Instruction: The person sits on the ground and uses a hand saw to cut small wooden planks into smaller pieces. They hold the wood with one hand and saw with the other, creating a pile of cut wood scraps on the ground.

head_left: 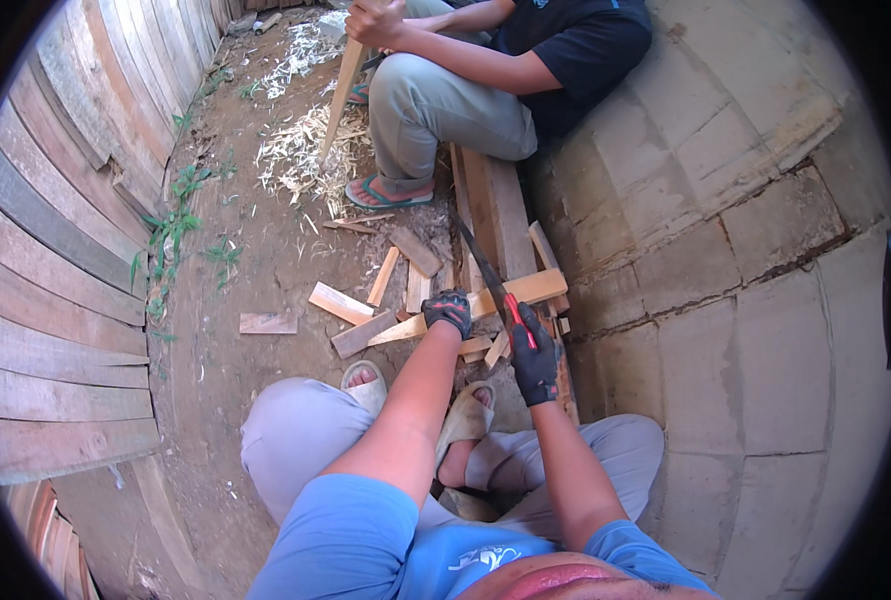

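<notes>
My right hand (535, 362), in a dark glove, is closed round the red and black handle of a handsaw (483, 265). The dark saw blade slants away up and to the left, passing across a pale piece of wood (533, 289). My left hand (448, 312), also gloved, grips that same piece to the left of the saw. The wood has a tapered left end and a squared right end. Whether the saw teeth touch it, I cannot tell. Several short wood offcuts (342, 303) lie around and under it.
Long timber beams (500, 215) run away along a block wall (685, 330) at right. Ahead sits a person (455, 110) holding a long wooden stake (343, 100), beside piled wood shavings (305, 150). A plank fence (65, 300) stands left. My sandalled feet are just below the wood.
</notes>
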The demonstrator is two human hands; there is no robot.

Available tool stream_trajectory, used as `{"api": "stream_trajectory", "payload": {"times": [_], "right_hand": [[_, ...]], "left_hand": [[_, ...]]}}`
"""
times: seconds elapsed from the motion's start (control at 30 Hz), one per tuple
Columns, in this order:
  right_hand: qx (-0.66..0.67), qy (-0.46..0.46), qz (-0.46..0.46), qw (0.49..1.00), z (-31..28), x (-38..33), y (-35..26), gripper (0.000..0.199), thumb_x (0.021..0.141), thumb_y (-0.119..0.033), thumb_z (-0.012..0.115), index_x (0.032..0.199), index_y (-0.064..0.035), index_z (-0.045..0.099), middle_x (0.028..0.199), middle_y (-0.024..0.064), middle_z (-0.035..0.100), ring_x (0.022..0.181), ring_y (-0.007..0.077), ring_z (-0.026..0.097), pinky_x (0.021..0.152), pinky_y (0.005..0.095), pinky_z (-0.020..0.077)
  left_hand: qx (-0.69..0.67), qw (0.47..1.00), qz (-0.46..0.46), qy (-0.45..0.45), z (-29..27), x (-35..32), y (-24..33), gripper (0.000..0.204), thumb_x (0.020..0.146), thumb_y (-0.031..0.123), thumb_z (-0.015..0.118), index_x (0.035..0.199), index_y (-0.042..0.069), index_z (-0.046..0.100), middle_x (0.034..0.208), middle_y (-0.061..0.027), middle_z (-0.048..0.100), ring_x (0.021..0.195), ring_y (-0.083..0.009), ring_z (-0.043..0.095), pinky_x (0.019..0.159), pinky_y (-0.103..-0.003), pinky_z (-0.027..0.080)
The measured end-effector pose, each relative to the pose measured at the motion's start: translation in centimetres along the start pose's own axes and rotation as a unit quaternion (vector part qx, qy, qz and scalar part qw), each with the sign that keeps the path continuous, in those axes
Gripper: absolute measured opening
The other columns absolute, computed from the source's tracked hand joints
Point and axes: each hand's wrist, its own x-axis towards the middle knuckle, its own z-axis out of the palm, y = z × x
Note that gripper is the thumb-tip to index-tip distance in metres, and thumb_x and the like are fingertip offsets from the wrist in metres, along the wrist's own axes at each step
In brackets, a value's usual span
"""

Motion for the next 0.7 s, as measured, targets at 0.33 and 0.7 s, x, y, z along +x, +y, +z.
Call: {"api": "stream_trajectory", "payload": {"times": [0.33,0.7], "right_hand": [[-0.018,-0.003,-0.006,1.000,0.0,0.4,0.8,0.044,0.106,-0.023,0.062,0.148,-0.0093,0.064,0.142,0.0176,0.068,0.131,0.0275,0.066,0.108,0.0388,0.0504],[-0.127,-0.034,-0.031,0.991,0.9,-0.5,-2.1,0.044,0.105,-0.026,0.062,0.148,-0.0157,0.063,0.139,0.0191,0.069,0.126,0.0336,0.068,0.104,0.0422,0.0523]], "left_hand": [[-0.006,0.999,0.001,0.043,1.6,1.0,-0.2,0.031,0.100,0.026,0.057,0.126,0.016,0.071,0.128,-0.0072,0.075,0.121,-0.0265,0.072,0.094,-0.049,0.057],[-0.002,0.997,0.002,0.082,0.5,0.0,0.3,0.033,0.094,0.023,0.060,0.122,0.011,0.071,0.119,-0.0094,0.077,0.112,-0.0288,0.075,0.091,-0.050,0.056]]}}
